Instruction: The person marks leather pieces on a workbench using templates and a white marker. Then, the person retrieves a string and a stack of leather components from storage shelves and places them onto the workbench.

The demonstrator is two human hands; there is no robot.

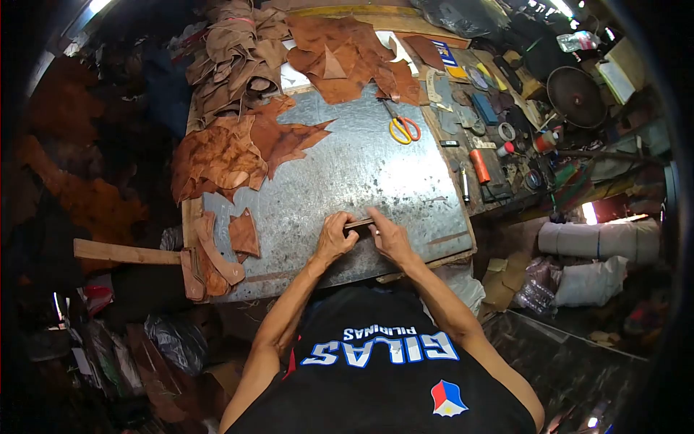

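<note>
Near the front of the metal-topped table (289, 188), my left hand (336, 236) and my right hand (391, 236) are close together. Between them is a thin brown piece of leather (357, 223), seen nearly edge-on, with the fingers of both hands closed on its two ends. Whether it is one layer or a small stack, I cannot tell. Farther back on the metal lie scissors (403, 130) with one yellow and one red handle. To the left of my hands is a small brown leather piece (244, 235), beside a curved leather strip (210, 249).
Brown leather hides (217, 155) cover the table's left side, with a crumpled leather pile (242, 58) behind and another hide (343, 54) at the back. On the right, a bench holds an orange cylinder (479, 166), a tape roll (506, 132) and small tools. A wooden bar (126, 252) juts out left.
</note>
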